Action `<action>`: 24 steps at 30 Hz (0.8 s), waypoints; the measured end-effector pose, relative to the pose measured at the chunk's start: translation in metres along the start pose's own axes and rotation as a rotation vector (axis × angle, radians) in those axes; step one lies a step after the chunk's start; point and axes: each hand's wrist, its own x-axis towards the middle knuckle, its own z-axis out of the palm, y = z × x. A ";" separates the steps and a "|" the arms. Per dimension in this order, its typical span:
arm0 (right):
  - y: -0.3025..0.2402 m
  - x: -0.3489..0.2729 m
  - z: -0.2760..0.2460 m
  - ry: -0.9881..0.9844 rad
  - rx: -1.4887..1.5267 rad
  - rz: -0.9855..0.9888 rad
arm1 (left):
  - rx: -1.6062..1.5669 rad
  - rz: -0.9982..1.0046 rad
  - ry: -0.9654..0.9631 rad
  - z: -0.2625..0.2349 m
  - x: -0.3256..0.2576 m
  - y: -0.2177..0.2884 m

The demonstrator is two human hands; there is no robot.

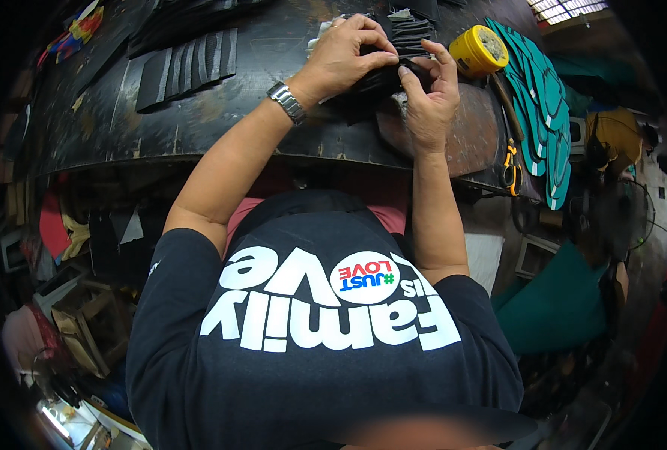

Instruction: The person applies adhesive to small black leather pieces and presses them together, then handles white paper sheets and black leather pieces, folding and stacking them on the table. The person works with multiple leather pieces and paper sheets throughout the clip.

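Both hands meet over the far middle of a dark, worn worktable [266, 139]. My left hand [350, 56] pinches the edge of a black, fabric-like piece [369, 88] between thumb and fingers. From the other side my right hand [432, 99] closes on the same piece, thumb and forefinger close to the left fingertips. The exact grip is partly hidden by the fingers and the dark material. Just beyond the hands lies a row of overlapping black strips with grey edges [411, 28]. A brown board [468, 129] lies under and beside my right hand.
A yellow tub [474, 54] stands right of my right hand. Past it are stacked teal cut pieces [532, 90], a dark stick-like handle [507, 109] and orange-handled scissors [510, 171] near the edge. Overlapping black pieces [191, 69] lie at the left.
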 end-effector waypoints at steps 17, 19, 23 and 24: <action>0.009 -0.008 -0.040 0.041 0.786 0.362 | 0.057 0.068 -0.075 -0.010 0.003 0.001; 0.006 -0.002 -0.038 0.127 0.399 0.272 | 0.160 0.133 -0.090 -0.013 0.002 0.007; -0.007 -0.007 -0.026 0.198 -0.425 -0.211 | 0.268 0.144 -0.135 -0.015 0.004 0.016; -0.011 -0.013 -0.022 0.180 -0.391 -0.307 | 0.259 0.153 -0.128 -0.015 0.003 0.016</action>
